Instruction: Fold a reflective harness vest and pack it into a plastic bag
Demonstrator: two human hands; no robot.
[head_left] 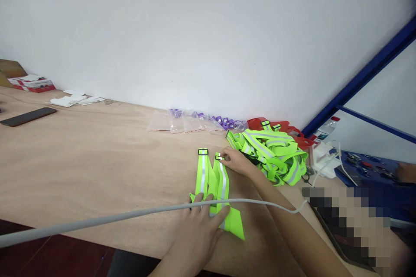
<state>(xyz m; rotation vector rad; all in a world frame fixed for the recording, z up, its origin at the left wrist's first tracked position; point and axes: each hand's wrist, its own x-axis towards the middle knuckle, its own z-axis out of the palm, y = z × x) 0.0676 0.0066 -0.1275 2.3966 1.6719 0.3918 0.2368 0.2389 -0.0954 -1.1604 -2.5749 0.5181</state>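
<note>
A neon-yellow reflective strap (pixel 203 177) with silver stripes lies folded on the wooden table, its two black buckles at the far end. My left hand (pixel 198 220) rests palm down on the strap's near end, fingers spread across the fabric. At the right-hand buckle (pixel 220 157), my right hand (pixel 237 161) pinches the strap's edge between thumb and fingers. Just beyond my right forearm sits a tangled pile of similar reflective straps (pixel 276 151). A pale cable (pixel 146 212) crosses in front of my left fingers.
Along the wall lie clear plastic bags (pixel 191 123), small purple items (pixel 227 122) and a red bag (pixel 256 123). Farther left are a dark flat object (pixel 29 116), white papers (pixel 73 98) and a red-white box (pixel 32 83). A bottle (pixel 326 129) stands near the blue frame (pixel 364 77).
</note>
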